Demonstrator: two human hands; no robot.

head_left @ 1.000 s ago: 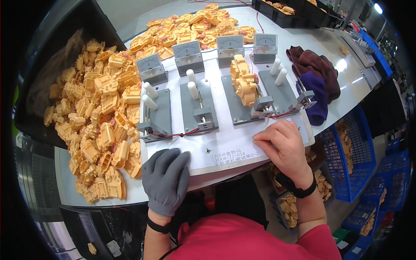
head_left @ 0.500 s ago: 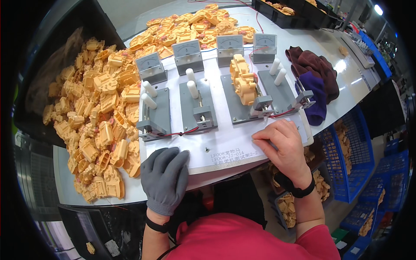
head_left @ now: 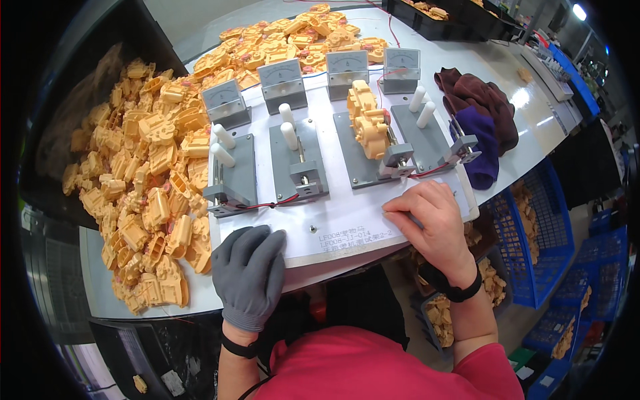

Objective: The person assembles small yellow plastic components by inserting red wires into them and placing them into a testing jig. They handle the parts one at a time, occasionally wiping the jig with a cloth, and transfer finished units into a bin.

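My left hand (head_left: 248,275), in a grey knit glove, rests at the near left corner of a white test board (head_left: 347,217), fingers loosely laid over its edge and empty. Farther right, my bare right hand (head_left: 432,223) lies on the board, thumb and index tips close together, with nothing visible between them. Several grey fixtures with white pegs stand on the board. On the third from the left sits a yellow-orange plastic gearbox housing (head_left: 369,123), beside a small clamp block (head_left: 398,160). The leftmost fixture (head_left: 237,177) and the second fixture (head_left: 297,160) hold no housing.
Analog meters (head_left: 282,83) line the board's far side. Yellow housings (head_left: 153,173) are heaped at the left, with another pile (head_left: 293,40) behind. A brown and purple cloth (head_left: 477,120) lies right. Blue crates (head_left: 543,233) stand below the table's right side.
The whole view has shifted slightly, so everything appears a little farther left. Both hands keep their places on the board, and the housing stays on its fixture.
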